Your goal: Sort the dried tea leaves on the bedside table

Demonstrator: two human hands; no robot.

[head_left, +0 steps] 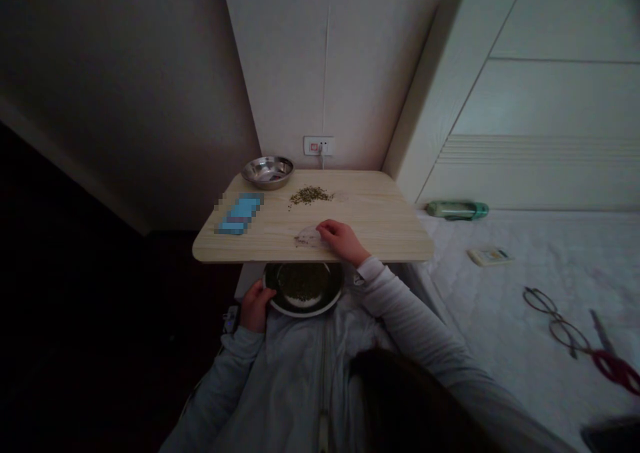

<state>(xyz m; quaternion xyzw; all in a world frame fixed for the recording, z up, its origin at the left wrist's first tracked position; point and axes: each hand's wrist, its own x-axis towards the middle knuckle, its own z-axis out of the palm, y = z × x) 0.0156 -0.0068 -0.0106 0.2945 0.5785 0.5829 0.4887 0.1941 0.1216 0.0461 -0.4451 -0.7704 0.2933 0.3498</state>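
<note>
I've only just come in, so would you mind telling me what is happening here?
A seated person's left hand grips a round, white-rimmed dish of small dark-green bits at the lap. The right hand is at a pale patch on the light wooden table; what it touches is unclear. A loose greenish-brown pile lies farther back, near a shiny steel bowl.

Head cam, sole view, looks fwd & down from person's head; L hand [256, 306], R hand [344, 241] & tabletop [385, 229] nr ctr, fairly close; wall [290, 73] in bkgd.
</note>
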